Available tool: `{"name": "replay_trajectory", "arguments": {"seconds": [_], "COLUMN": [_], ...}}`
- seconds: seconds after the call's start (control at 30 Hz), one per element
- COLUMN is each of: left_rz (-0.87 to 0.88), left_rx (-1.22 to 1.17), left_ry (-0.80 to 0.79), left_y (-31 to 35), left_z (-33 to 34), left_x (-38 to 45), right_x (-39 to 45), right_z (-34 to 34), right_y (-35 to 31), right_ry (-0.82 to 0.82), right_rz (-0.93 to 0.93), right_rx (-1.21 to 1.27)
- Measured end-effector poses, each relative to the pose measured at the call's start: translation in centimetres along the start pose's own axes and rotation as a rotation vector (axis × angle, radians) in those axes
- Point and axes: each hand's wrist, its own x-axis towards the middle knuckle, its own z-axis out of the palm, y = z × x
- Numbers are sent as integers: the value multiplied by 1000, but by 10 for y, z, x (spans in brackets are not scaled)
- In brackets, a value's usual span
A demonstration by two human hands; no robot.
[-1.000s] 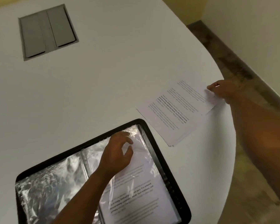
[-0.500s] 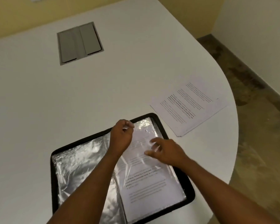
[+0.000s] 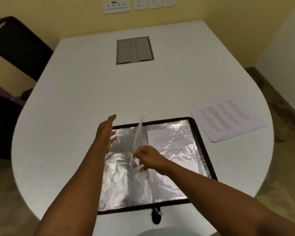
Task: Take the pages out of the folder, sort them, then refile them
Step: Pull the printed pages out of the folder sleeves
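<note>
Our right hand [image 3: 146, 155] pinches the lower edge of a clear plastic sleeve [image 3: 140, 132] between thumb and curled fingers, so the sleeve stands nearly upright above the spine of the open folder [image 3: 203, 138]. Our left hand [image 3: 106, 132] hovers just left of that sleeve, fingers straight and loosely spread, palm turned toward it, holding nothing.

The folder lies flat on the table [image 3: 92, 92], a black zip-edged rectangle with rounded corners, its zip pull [image 3: 156, 214] hanging off the near edge. Both halves are covered with glossy, crinkled transparent sleeves that catch the light in silver patches. In the right half, one printed page [image 3: 167, 138] shows through the wrinkled plastic; the sleeves on the left half look empty, though glare hides part of them.

Just beside the folder's far right corner, apart from it, a thin stack of printed pages [image 3: 228, 120] lies askew near the table's curved edge. The tabletop is smooth and white, with a grey rectangular cable hatch [image 3: 134, 50] set into it farther away.
</note>
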Motion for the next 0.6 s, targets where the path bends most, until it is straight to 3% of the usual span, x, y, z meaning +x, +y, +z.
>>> {"name": "replay_trajectory", "arguments": {"seconds": [0.13, 0.27, 0.5, 0.6], "left_rz": [-43, -36, 81, 26], "left_rx": [236, 353, 731, 715], "left_ry": [-77, -37, 152, 290], "left_y": [-28, -65, -112, -121], "left_z": [-32, -58, -76, -79], "left_x": [-24, -21, -2, 7], "right_x": [27, 40, 38, 35], "right_z": [44, 74, 96, 81], "right_y": [-3, 1, 18, 33], "right_ry": [-21, -122, -356, -325], "right_rz": [27, 7, -133, -152], "right_rx": [-42, -337, -722, -847]}}
